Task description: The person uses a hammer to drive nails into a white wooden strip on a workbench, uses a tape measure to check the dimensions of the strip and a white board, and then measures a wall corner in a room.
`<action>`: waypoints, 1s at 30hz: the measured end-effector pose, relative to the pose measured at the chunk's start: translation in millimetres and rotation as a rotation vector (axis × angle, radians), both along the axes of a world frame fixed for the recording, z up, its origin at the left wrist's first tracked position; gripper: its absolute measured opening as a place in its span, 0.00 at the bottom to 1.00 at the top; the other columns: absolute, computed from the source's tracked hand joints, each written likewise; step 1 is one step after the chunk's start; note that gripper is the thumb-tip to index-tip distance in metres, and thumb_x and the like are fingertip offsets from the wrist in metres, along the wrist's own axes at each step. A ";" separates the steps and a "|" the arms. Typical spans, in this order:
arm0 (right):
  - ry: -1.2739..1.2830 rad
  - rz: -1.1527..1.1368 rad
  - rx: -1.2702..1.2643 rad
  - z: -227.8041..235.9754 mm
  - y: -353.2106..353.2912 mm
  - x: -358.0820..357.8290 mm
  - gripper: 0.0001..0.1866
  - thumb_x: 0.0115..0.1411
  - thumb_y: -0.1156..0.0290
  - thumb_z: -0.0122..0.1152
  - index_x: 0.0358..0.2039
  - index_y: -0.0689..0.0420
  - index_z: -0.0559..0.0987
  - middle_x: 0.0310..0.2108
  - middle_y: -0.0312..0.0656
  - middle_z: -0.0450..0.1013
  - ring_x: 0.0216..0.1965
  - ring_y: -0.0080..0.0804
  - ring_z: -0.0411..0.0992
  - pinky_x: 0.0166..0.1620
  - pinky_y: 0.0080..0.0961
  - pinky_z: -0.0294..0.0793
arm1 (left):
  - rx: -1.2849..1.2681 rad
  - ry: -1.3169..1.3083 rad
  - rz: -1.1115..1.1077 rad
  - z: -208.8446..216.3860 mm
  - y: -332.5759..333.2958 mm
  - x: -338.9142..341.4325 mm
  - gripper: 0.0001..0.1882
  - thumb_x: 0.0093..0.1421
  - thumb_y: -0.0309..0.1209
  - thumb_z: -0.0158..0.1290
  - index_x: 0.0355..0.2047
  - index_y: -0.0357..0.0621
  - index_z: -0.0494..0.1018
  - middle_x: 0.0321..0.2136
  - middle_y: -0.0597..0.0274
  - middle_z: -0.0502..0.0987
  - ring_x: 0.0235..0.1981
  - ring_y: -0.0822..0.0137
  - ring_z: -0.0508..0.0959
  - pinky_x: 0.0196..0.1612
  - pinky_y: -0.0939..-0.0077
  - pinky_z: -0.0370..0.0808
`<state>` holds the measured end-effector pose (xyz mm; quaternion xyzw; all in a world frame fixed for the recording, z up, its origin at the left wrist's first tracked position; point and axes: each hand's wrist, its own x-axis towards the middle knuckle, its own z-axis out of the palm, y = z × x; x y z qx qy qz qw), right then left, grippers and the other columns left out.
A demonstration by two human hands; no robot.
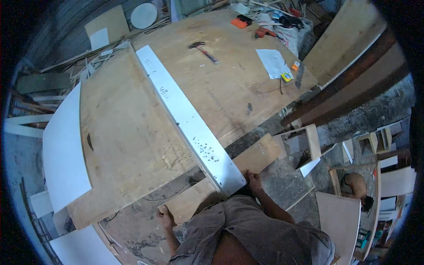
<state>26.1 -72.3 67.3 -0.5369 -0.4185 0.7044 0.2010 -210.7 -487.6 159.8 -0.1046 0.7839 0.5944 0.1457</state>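
A long white board (187,119) with clusters of dark specks lies across the plywood table (119,128), its near end jutting past the table edge close to my body. Crosswise to that end is a light-brown wooden plank (258,153), showing on both sides of the white board, which covers its middle. My left hand (166,217) is closed around the plank's left end, thumb on top. At the plank's near edge, just right of the white board's end, my right hand (254,182) has its fingers curled on it; its fingertips are partly hidden.
On the table lie a hammer (204,52), a paper sheet (274,63), a yellow tape measure (286,77) and a red-orange power drill (265,32). A white sheet (64,150) overhangs the left edge. Wooden frames (312,141) stand right; another person (357,187) crouches beyond a large panel (338,221).
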 end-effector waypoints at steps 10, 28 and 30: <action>-0.104 0.265 0.063 -40.5 53.7 -33.9 0.19 0.67 0.52 0.53 0.45 0.56 0.75 0.35 0.39 0.73 0.35 0.32 0.75 0.29 0.37 0.77 | -0.289 -0.023 0.016 -50.5 44.8 -71.8 0.19 0.63 0.42 0.58 0.32 0.35 0.74 0.25 0.63 0.75 0.25 0.71 0.70 0.27 0.72 0.70; -0.228 0.613 0.120 28.7 28.9 -50.4 0.23 0.71 0.52 0.47 0.36 0.62 0.78 0.35 0.43 0.76 0.38 0.30 0.75 0.42 0.34 0.75 | 0.215 -0.101 -0.014 -114.3 -42.5 -92.2 0.21 0.67 0.43 0.51 0.43 0.33 0.76 0.37 0.51 0.80 0.38 0.60 0.77 0.40 0.62 0.74; -0.026 0.464 0.389 -32.5 21.8 -24.1 0.24 0.71 0.51 0.46 0.39 0.62 0.77 0.37 0.45 0.76 0.39 0.31 0.75 0.41 0.35 0.75 | 0.051 -0.109 -0.034 -110.5 -22.4 -82.3 0.23 0.67 0.45 0.51 0.44 0.33 0.76 0.38 0.50 0.80 0.39 0.60 0.77 0.40 0.63 0.74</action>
